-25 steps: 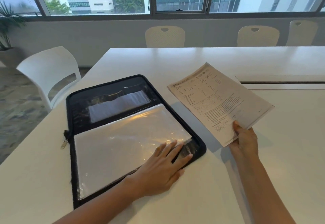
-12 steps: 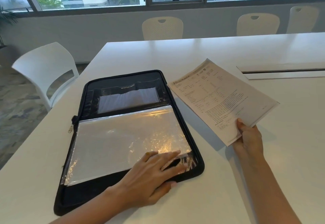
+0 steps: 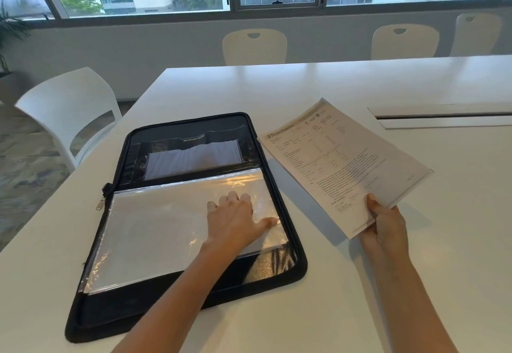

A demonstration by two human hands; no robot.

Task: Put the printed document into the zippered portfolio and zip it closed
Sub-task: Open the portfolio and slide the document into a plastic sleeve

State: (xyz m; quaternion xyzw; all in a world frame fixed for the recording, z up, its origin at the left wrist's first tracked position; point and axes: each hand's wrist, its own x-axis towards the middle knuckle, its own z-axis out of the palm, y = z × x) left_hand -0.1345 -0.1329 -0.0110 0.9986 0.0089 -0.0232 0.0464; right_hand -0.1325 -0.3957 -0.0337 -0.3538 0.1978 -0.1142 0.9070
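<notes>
I am holding the printed document (image 3: 340, 164) in my right hand (image 3: 385, 222), thumb on top pinching its near corner, lifted above the surface (image 3: 304, 311) just right of the portfolio (image 3: 277, 267). The portfolio is lying wide open, and my left hand (image 3: 235, 222) is resting loosely on its clear plastic sleeve (image 3: 166, 222), gripping nothing. Nothing is inside yet, I judge: sliding the pages in, folding the cover over and running the zipper pull (image 3: 101, 204) round are all left.

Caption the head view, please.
Left hand rests on the clear sleeve in the open portfolio; right hand holds the printed document alongside.
</notes>
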